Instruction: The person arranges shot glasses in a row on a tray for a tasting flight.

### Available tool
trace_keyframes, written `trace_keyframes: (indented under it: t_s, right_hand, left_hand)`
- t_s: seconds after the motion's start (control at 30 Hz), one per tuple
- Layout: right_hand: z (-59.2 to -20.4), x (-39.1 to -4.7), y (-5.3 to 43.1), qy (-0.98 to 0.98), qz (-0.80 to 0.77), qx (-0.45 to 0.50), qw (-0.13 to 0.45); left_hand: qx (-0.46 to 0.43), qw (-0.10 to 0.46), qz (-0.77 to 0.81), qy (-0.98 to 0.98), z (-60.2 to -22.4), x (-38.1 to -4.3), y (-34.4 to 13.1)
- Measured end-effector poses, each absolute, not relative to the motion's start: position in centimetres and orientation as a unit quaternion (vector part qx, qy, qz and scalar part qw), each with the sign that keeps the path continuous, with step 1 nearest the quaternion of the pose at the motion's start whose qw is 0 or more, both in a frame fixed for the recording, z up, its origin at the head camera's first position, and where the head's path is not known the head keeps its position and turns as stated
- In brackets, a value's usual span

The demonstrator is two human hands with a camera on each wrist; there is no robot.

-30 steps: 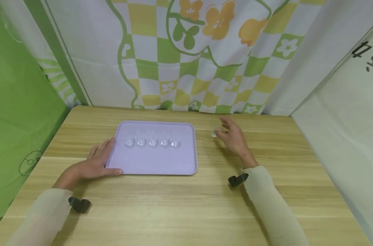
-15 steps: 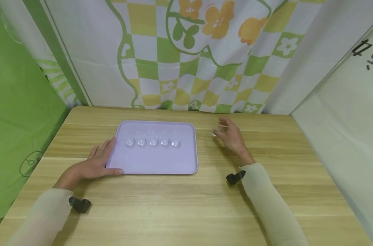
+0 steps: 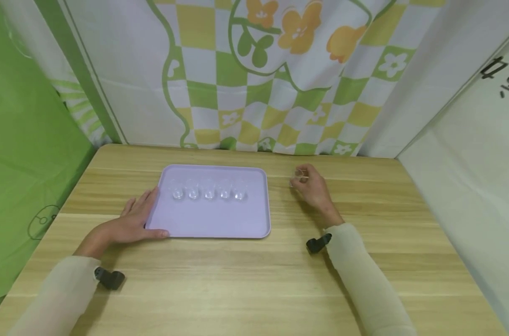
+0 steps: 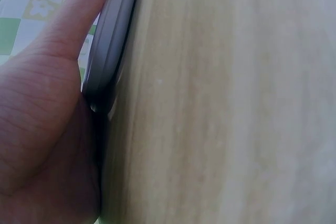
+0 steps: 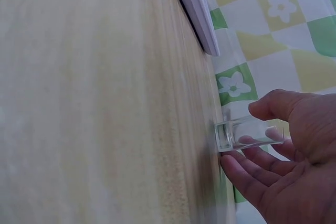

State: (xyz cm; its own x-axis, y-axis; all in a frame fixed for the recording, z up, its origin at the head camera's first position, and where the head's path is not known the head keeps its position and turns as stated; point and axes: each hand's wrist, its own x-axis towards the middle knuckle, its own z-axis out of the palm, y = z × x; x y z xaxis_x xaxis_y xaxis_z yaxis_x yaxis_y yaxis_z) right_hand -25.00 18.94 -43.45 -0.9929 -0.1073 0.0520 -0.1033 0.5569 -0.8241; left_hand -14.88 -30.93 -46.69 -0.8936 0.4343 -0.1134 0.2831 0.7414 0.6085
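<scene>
A lilac tray (image 3: 208, 221) lies on the table, with a row of several small clear shot glasses (image 3: 209, 192) standing on it. My left hand (image 3: 130, 227) rests against its left side, fingers spread along that edge and thumb stretched over the front left corner. The left wrist view shows the thumb lying along the tray's rim (image 4: 113, 35). To the right of the tray, my right hand (image 3: 315, 190) holds another clear shot glass (image 5: 244, 134) between thumb and fingers. That glass is upright, its thick base close to the tabletop.
The wooden table (image 3: 237, 280) reaches back to a checked, flowered curtain (image 3: 271, 93). A green sheet (image 3: 23, 140) hangs on the left, and a white sheet with black writing (image 3: 468, 186) on the right. Dark wrist cameras (image 3: 109, 278) sit at both sleeves.
My right hand has come slightly left, and its fingers have closed in around the shot glass. The left hand, the tray and the glasses on it stay in place.
</scene>
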Motion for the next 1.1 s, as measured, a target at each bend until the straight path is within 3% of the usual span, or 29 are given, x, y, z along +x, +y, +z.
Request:
trace_keyframes:
  t_s: [1.1]
  right_hand:
    - [-43.48, -24.82, 19.03, 0.880, -0.471, -0.066, -0.001]
  left_hand:
    - [0.197, 0.122, 0.314, 0.921, -46.67, -14.86, -30.89]
